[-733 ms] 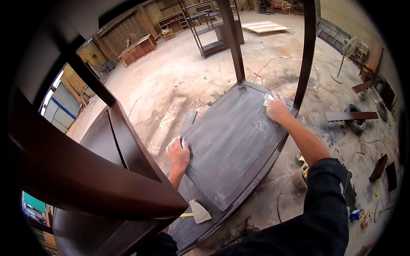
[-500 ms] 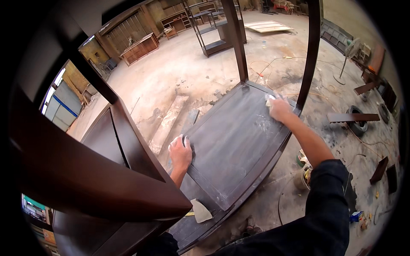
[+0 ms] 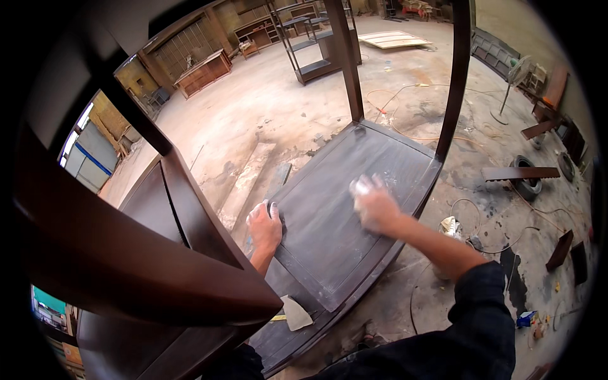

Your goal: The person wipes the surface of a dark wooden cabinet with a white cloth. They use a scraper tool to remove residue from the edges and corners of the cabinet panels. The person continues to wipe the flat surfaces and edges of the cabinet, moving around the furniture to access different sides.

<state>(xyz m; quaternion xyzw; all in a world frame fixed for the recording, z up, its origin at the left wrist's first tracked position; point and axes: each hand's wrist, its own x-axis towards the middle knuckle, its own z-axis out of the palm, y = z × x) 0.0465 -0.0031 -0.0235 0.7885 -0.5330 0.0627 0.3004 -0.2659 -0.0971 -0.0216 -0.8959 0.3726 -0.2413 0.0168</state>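
A dark wooden shelf board point(image 3: 335, 234) with pale dusty smears lies in front of me, part of a tall frame with upright posts. My left hand point(image 3: 265, 227) is closed on the board's left edge, its fingertips white with dust. Over the middle of the board is my right hand point(image 3: 375, 204), blurred by motion, with whitened fingers curled down to the surface. Whatever lies under those fingers is hidden. A pale scraper-like piece point(image 3: 296, 313) rests on a lower dark board near the front, beside a yellow strip.
A large curved dark wooden part point(image 3: 145, 253) rises close on my left. Two posts point(image 3: 350, 69) stand at the board's far end. On the floor to the right are a tyre point(image 3: 525, 174), loose boards point(image 3: 559, 249), hoses and a standing fan point(image 3: 516, 76).
My right hand has swept from the far right corner of the board back to its middle. The left hand stays on the edge. The view has shifted slightly.
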